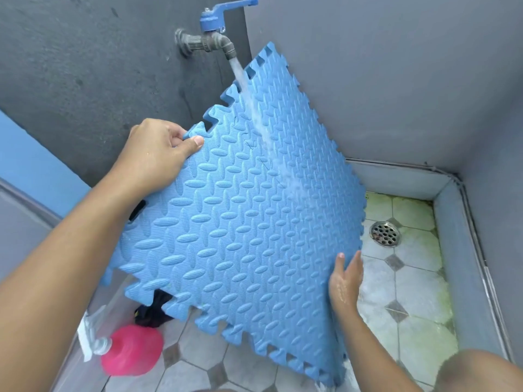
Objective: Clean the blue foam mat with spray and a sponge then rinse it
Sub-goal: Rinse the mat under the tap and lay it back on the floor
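Observation:
A blue foam mat (240, 222) with a raised oval pattern and puzzle edges is held tilted under a wall tap (210, 42) with a blue handle. Water runs from the tap in a stream down the mat's upper face. My left hand (158, 154) pinches the mat's upper left edge, thumb on the front. My right hand (346, 281), wet, lies flat with fingers apart against the mat's lower right edge. A pink spray bottle (131, 353) with a clear trigger head stands on the floor at the lower left. No sponge shows.
Grey walls meet in a corner behind the mat. The tiled floor (413, 292) is wet, with a round metal drain (385, 233) at the right and a raised grey curb around it. A dark cloth-like thing (154, 309) lies under the mat's lower edge.

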Available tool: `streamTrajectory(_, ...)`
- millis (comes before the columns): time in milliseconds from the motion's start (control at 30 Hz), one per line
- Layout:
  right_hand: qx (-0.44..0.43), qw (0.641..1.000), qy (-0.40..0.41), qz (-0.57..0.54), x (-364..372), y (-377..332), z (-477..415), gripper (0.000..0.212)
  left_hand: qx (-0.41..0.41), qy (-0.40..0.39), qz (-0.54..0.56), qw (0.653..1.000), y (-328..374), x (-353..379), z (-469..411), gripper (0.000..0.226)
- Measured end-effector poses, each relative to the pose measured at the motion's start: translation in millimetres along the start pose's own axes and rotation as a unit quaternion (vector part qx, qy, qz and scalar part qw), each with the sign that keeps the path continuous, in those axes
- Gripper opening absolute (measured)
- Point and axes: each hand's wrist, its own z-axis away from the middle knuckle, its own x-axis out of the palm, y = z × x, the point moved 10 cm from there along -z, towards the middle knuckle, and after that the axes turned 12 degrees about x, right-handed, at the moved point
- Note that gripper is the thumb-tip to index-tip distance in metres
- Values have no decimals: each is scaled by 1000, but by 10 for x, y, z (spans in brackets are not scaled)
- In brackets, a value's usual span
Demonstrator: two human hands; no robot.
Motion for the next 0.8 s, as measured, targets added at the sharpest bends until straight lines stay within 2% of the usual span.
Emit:
streamTrajectory(67, -52, 996, -22, -66, -67, -590, -43, 62, -2, 1, 0, 1000, -3, 18, -11, 34)
streamTrajectory(200, -201, 966, -102, -130, 23, -2373, 211, 36, 1, 4, 10, 1000, -17, 33, -41, 34)
streamTrajectory(300, -278, 934, -168, -148, 74, -3679, 537, 43, 10, 2, 5, 1000, -22, 50, -62, 35)
streamTrajectory(400, -327, 905, -224, -152, 108, -4638, 856, 49, 15, -1, 13, 1000, -49, 80, -78, 34)
streamTrajectory(567, -376, 887, -251, -94, 358, -5261, 1048, 44, 2, -2, 31, 1000, -125, 139, -64, 30)
streamTrajectory(700, -347, 897, -251, -106, 456, -5370, 934, 33, -20, -12, 65, 998, -104, 160, -36, 24)
streamTrajectory(800, -321, 909, -263, -28, 651, -5473, 911, 34, -39, -28, 94, 994, -155, 228, -10, 26)
